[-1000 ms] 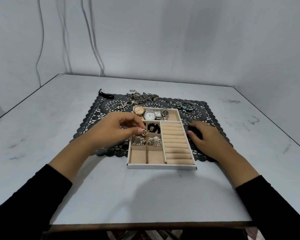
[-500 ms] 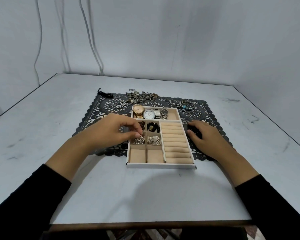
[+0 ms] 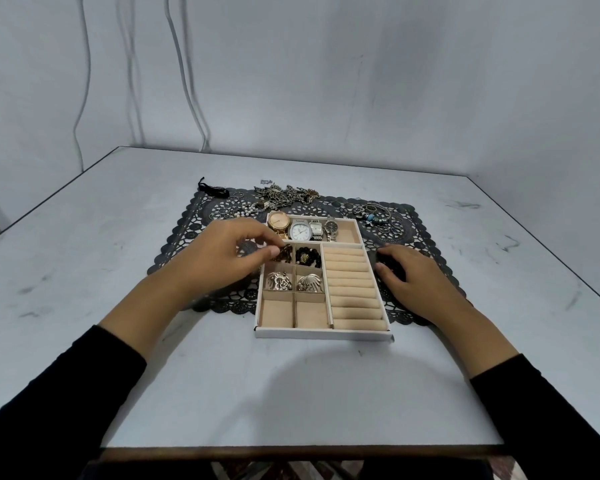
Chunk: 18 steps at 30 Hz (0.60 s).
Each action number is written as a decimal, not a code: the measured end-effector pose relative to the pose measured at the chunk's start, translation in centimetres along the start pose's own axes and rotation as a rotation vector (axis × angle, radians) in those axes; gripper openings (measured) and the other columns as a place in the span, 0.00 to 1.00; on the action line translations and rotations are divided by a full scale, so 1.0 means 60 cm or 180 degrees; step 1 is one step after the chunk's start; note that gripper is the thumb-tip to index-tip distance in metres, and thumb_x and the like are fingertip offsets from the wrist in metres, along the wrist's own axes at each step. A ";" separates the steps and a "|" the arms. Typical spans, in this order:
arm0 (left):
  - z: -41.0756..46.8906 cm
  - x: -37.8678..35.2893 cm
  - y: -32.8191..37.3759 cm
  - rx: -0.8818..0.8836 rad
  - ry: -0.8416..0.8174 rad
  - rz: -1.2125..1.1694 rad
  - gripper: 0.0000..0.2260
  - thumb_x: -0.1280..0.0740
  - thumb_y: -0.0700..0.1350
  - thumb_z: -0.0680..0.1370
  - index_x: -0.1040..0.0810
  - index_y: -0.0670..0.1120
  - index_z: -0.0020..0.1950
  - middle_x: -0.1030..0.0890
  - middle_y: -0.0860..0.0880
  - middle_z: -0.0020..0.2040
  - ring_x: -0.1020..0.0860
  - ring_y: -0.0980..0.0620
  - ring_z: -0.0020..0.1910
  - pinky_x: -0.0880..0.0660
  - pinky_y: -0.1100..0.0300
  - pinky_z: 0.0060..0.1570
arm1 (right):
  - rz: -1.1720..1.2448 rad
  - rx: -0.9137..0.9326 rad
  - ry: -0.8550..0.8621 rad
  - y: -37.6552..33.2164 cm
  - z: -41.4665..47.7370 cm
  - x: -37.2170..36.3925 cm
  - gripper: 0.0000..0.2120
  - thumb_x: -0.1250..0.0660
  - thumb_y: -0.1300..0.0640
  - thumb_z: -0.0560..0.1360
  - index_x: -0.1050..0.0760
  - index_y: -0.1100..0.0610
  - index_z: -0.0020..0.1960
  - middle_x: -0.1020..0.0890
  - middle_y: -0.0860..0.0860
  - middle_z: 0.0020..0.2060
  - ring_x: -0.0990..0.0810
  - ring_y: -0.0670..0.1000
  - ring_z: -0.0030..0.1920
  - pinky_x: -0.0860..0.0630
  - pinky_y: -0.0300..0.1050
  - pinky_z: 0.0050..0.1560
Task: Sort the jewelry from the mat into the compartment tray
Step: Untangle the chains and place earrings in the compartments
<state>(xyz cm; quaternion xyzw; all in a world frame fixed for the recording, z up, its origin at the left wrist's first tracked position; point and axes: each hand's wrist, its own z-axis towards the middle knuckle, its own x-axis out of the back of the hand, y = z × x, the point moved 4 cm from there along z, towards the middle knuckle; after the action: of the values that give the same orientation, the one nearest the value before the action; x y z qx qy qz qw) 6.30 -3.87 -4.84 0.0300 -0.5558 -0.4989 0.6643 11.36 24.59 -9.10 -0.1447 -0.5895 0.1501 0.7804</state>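
Left hand (image 3: 229, 252): thumb and forefinger close together over a brown-gold piece (image 3: 284, 253) in the top-left small cell of the tray (image 3: 323, 332); can't tell if it's actually pinched. Right hand (image 3: 418, 280) lies well apart on the mat (image 3: 174, 258), just right of the tray, fingers curved over something dark; grip unclear. Progress is roughly halfway, I'd say. Done: four watches (image 3: 300, 230) in the back cell, black beads (image 3: 307, 256), two silvery shell-shaped pieces (image 3: 278, 280) in the middle cells. Both front cells and the ring rolls (image 3: 352, 285) are bare. Left on the mat's far edge: tangled chains (image 3: 284, 194), pearl strand with loose rings (image 3: 238, 211), bead bracelets (image 3: 374, 214), black cord (image 3: 213, 190). Tray is white card with a beige plush lining, mat is dark openwork lace with a scalloped edge, and the table (image 3: 84, 271) is pale and scuffed.
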 end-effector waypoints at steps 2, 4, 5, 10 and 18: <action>0.006 0.001 -0.012 0.0040 0.0185 0.0132 0.08 0.32 0.46 0.79 0.17 0.50 0.57 0.18 0.57 0.53 0.23 0.64 0.53 0.32 0.78 0.51 | -0.0008 0.0001 -0.0015 0.002 0.002 0.000 0.17 0.37 0.54 0.79 0.27 0.57 0.66 0.23 0.51 0.62 0.27 0.49 0.63 0.38 0.32 0.57; 0.015 0.002 -0.030 0.0141 0.0296 0.0277 0.10 0.35 0.46 0.81 0.19 0.49 0.60 0.20 0.55 0.57 0.24 0.61 0.55 0.35 0.81 0.50 | 0.0002 0.0002 0.0009 0.004 0.005 0.002 0.16 0.37 0.54 0.79 0.26 0.56 0.65 0.22 0.51 0.61 0.26 0.49 0.61 0.38 0.32 0.55; 0.020 0.002 -0.040 0.0198 0.0317 0.0357 0.11 0.36 0.46 0.81 0.20 0.49 0.61 0.21 0.55 0.59 0.25 0.60 0.56 0.35 0.80 0.50 | 0.0029 -0.0006 0.0046 0.006 0.007 0.004 0.15 0.37 0.54 0.78 0.26 0.56 0.64 0.22 0.51 0.60 0.26 0.49 0.60 0.38 0.32 0.54; 0.049 0.001 -0.100 0.0503 0.0077 0.0846 0.16 0.41 0.49 0.83 0.27 0.50 0.70 0.28 0.51 0.70 0.30 0.52 0.68 0.32 0.54 0.66 | 0.0240 -0.0096 0.0307 0.010 0.030 0.016 0.13 0.37 0.55 0.78 0.24 0.56 0.61 0.20 0.50 0.56 0.26 0.46 0.53 0.36 0.34 0.51; 0.115 -0.002 -0.160 0.0713 -0.0367 0.1310 0.21 0.44 0.53 0.83 0.34 0.49 0.76 0.38 0.48 0.77 0.40 0.50 0.76 0.43 0.52 0.74 | 0.0373 -0.0207 0.0373 0.012 0.124 0.017 0.14 0.38 0.55 0.79 0.24 0.55 0.62 0.21 0.49 0.59 0.25 0.49 0.61 0.35 0.37 0.58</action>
<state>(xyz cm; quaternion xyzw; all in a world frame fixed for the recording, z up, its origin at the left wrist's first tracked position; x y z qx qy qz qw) -5.05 -5.06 -8.02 -0.0389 -0.6391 -0.2891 0.7116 4.43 26.00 -6.54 -0.2127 -0.5379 0.1676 0.7983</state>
